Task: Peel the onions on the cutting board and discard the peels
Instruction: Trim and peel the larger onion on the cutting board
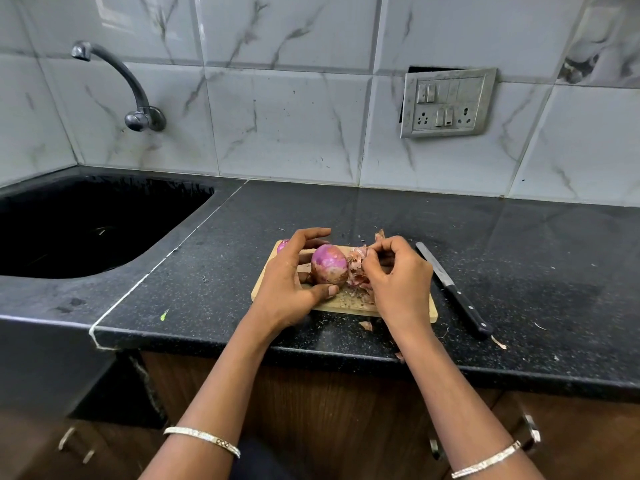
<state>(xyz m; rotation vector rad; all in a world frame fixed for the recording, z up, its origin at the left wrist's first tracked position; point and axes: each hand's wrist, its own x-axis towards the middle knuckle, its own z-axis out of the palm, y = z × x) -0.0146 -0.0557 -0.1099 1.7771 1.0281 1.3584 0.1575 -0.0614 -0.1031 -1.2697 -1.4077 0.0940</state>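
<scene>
A purple onion [329, 264], partly peeled with brown skin low on it, stands above the wooden cutting board [346, 304]. My left hand [289, 282] curls round its left side, thumb under its front. My right hand [398, 275] pinches a strip of dry peel [356, 268] that hangs off the onion's right side. Loose peel scraps [360, 296] lie on the board under it. A second onion [283, 245] peeks out behind my left hand at the board's far left corner.
A black-handled knife [453, 289] lies on the dark counter right of the board. Peel bits [366, 325] lie at the counter's front edge. A black sink [86, 223] with a tap [135, 88] sits at the left. A socket panel [446, 102] is on the tiled wall.
</scene>
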